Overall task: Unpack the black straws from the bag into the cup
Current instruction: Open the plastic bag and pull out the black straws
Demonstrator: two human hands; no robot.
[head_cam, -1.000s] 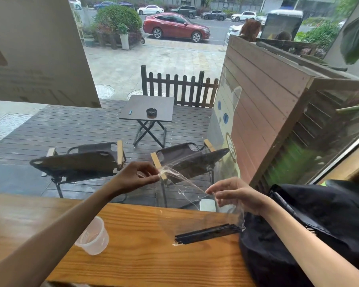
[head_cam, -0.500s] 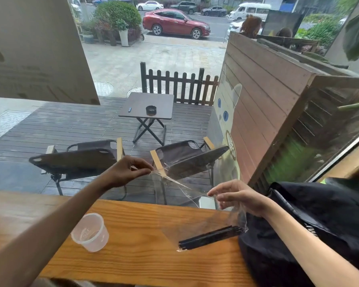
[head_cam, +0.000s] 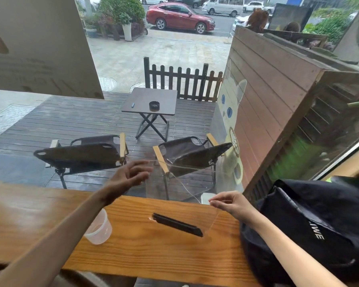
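Observation:
A clear plastic bag hangs over the wooden counter, stretched between my hands. Several black straws lie bundled in its bottom, slanting down to the right. My left hand is raised at the bag's upper left corner and holds that corner at its fingertips, the other fingers spread and blurred. My right hand pinches the bag's right edge, lower down. A translucent plastic cup stands on the counter to the left of the straws, partly behind my left forearm.
A black fabric bag lies on the counter's right end against my right arm. A window pane runs directly behind the counter; beyond it are folding chairs, a small table and a wooden planter wall.
My left hand has lifted its corner of the bag, loosening its fingers. The straw bundle has tipped, its left end now higher, and slid left. My right hand dropped slightly.

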